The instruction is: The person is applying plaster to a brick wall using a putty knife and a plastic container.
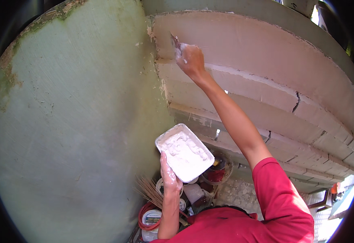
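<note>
My left hand (169, 174), smeared with white, supports a white rectangular tub (201, 170) from its lower left side. Inside the tub lies thick white putty (185, 150) with an uneven, scooped surface. Farther up, my right hand (192, 60) is closed around a putty knife (174, 40), and white putty clings to its fingers. The knife's blade is at the upper left of the pinkish wall (242, 40), near the corner with the greenish wall (75, 113); whether it touches the surface I cannot tell.
Horizontal ledges (262, 87) with cracks and gaps run across the pinkish wall. Below me are a bundle of thin sticks (152, 192), a lidded container (151, 217), a red coiled hose (141, 216) and a round bucket (225, 172). A wooden stool (325, 200) stands at lower right.
</note>
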A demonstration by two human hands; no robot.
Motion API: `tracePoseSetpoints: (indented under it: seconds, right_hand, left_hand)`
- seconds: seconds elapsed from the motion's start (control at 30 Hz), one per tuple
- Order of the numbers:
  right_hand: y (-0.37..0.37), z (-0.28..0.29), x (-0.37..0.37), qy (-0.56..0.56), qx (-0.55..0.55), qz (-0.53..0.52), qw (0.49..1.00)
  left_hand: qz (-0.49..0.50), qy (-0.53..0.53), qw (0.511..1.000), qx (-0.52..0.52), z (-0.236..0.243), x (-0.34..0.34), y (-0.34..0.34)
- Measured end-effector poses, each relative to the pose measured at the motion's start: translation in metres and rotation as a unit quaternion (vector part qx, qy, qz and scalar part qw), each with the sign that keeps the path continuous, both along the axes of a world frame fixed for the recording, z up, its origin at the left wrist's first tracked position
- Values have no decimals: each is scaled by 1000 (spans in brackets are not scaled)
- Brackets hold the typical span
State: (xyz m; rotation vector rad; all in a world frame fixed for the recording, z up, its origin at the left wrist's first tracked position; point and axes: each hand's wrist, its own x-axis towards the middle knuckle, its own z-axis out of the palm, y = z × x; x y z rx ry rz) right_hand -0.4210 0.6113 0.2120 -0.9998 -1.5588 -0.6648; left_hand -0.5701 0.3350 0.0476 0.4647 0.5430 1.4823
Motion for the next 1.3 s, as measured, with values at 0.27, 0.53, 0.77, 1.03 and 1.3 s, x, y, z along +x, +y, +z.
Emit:
tracePoseSetpoints:
  seconds: [0.27, 0.53, 0.77, 1.03, 1.3]
  right_hand:
    - [-105, -27, 122, 61, 47, -79, 994]
    - [-94, 3, 37, 103, -20, 107, 989]
    - [-29, 0, 38, 82, -7, -22, 996]
    - [-120, 20, 127, 175, 1, -74, 982]
    - [-68, 38, 96, 67, 73, 14, 995]
  left_hand:
    - [-2, 23, 1000, -6, 6, -1, 6]
    - [-32, 2, 999, 20, 11, 12, 5]
    - [-46, -2, 999, 24, 7, 17, -1]
    - [-32, 15, 999, -1, 0, 13, 4]
    - [-38, 17, 999, 7, 8, 31, 5]
